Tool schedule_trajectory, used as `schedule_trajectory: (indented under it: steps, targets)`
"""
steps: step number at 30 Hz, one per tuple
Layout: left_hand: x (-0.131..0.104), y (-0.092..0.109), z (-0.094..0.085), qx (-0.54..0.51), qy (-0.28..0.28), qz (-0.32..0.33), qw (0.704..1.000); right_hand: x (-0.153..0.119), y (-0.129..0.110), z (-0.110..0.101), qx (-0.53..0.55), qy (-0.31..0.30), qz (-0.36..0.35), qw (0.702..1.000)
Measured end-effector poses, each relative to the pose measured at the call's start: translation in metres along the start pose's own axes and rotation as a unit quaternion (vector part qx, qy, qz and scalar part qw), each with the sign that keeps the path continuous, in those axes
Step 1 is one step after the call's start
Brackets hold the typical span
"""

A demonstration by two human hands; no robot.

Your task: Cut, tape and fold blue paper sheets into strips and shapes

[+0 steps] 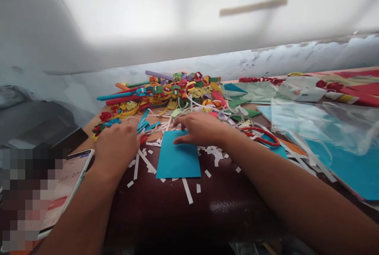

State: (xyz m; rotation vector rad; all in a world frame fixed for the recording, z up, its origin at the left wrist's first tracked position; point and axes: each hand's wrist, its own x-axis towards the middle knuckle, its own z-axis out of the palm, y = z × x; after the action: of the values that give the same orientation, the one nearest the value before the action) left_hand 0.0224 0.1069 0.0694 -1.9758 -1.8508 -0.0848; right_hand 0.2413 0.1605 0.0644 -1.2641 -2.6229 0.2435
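A blue square of paper point(178, 160) lies on the dark tabletop in front of me. Over its upper right part is my right hand point(197, 128), thumb and fingers apart, with the thumb tip at the paper's surface. To the left, my left hand point(118, 142) is curled with its knuckles up, beside several cut blue strips point(145, 126). A small red thing point(143, 139) shows at its thumb; what its fingers hold, if anything, is hidden. Red-handled scissors point(263, 136) lie beyond my right forearm, their blades mostly out of sight.
White paper scraps point(187, 192) are scattered around the square. Colourful paper chains point(174, 89) are heaped at the back. A phone point(63, 192) lies left of my left forearm. Clear plastic sleeves point(334, 122) and blue sheets point(352, 168) cover the right side. A pale wall rises behind.
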Motion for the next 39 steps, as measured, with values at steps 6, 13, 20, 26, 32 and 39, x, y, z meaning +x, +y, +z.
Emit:
schedule_trajectory:
  steps: [6,13,20,26,32,39]
  targets:
    - [-0.029,0.013,-0.006,-0.095,0.059,-0.021,0.994,0.000,0.002,-0.002,0.027,-0.008,-0.032,0.999]
    - [-0.069,0.028,0.022,-0.272,0.070,0.066,0.957,0.000,0.000,0.001,0.083,0.004,-0.024,0.996]
    - [-0.075,0.027,0.030,-0.331,0.156,0.000,0.931,0.008,-0.001,0.002,0.223,0.069,-0.075,0.969]
    - [-0.067,0.030,0.009,-0.756,0.222,-0.247,0.564,0.011,0.002,-0.005,0.278,0.186,-0.049,0.941]
    - [-0.085,0.023,-0.003,-0.897,0.030,-0.173,0.406,0.010,0.023,0.005,0.155,0.167,0.007,0.974]
    - [-0.101,0.015,0.002,-0.757,-0.276,0.045,0.591,0.015,0.030,0.020,0.063,0.121,0.006,0.991]
